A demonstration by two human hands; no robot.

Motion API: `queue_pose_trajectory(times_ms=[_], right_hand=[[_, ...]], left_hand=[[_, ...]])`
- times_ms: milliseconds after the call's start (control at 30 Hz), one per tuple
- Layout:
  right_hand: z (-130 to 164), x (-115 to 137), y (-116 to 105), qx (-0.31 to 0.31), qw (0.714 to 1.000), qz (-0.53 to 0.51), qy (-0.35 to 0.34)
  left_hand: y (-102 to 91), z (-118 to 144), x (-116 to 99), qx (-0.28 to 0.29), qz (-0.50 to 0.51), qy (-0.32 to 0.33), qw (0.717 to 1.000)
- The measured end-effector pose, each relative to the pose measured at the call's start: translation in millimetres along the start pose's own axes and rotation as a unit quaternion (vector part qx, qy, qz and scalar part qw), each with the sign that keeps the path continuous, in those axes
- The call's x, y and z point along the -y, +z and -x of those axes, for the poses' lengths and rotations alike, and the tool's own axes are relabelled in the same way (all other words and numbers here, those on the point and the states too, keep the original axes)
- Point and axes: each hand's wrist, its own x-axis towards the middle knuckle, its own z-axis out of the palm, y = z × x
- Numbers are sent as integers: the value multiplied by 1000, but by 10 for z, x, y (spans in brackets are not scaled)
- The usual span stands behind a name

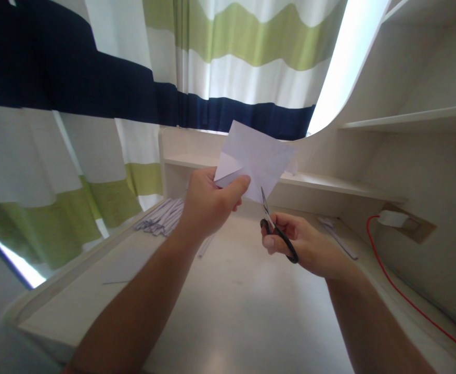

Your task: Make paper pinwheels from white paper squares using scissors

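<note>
Two bare forearms, no sleeves anywhere back from the fingers. Left hand (208, 202) and right hand (303, 244) both without rings, watches or bands. Short plain nails, no gloves, no marks showing.

paper (257, 158): thin, matt white sheet
scissors (276, 231): bright metal blades, glossy black plastic handles
desk (235, 301): smooth pale surface, faint sheen
strips (161, 218): matt white paper
curtain (95, 104): soft striped cloth
cable (399, 291): smooth red plastic

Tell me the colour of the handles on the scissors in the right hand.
Black handles on the metal-bladed scissors, gripped by the right hand; the head view, the only one, shows it.
</note>
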Motion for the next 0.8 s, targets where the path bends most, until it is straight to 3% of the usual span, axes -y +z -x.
queue_pose_trajectory(times_ms=[367,800], right_hand=[[-2,17,11,-7,1000,2,6],[-22,-20,24,-19,1000,7,0]], left_hand=[[-41,-42,19,51,8,-11,999],[-38,-37,97,49,-4,2,999]])
